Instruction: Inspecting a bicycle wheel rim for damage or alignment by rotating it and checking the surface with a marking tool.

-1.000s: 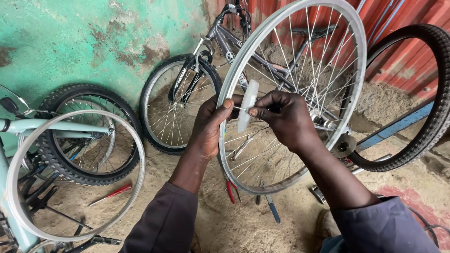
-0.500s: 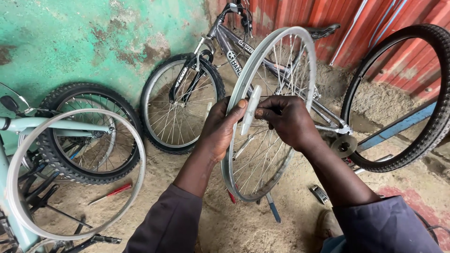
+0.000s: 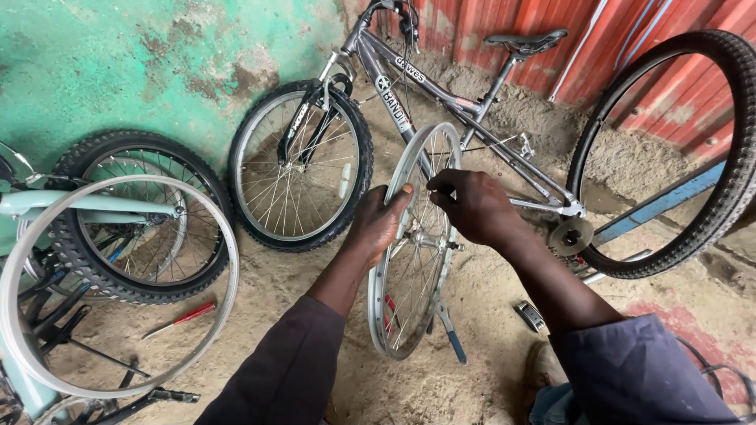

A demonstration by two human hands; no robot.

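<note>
— Wheel rim [image 3: 416, 244], bare of tyre and still spoked: how is it held now?

— It is gripped at its upper edge by both hands. The left hand [image 3: 378, 223] is closed over the near side of the rim, and the right hand [image 3: 472, 206] is pinched on the far side by its fingertips.

— What has been changed in the last second?

— The rim has been turned from nearly face-on to almost edge-on, and lowered; a white strip seen between the fingers earlier can no longer be made out. A sighting along the rim seems to be allowed by this.

— And around it?

— The sandy floor [image 3: 283, 315] is stood on by the rim's bottom. A grey bicycle [image 3: 441, 94] is leaned at the back wall, a second bare rim [image 3: 118, 287] is kept at the floor's left edge, and a loose tyre [image 3: 669, 157] at the right.
</note>
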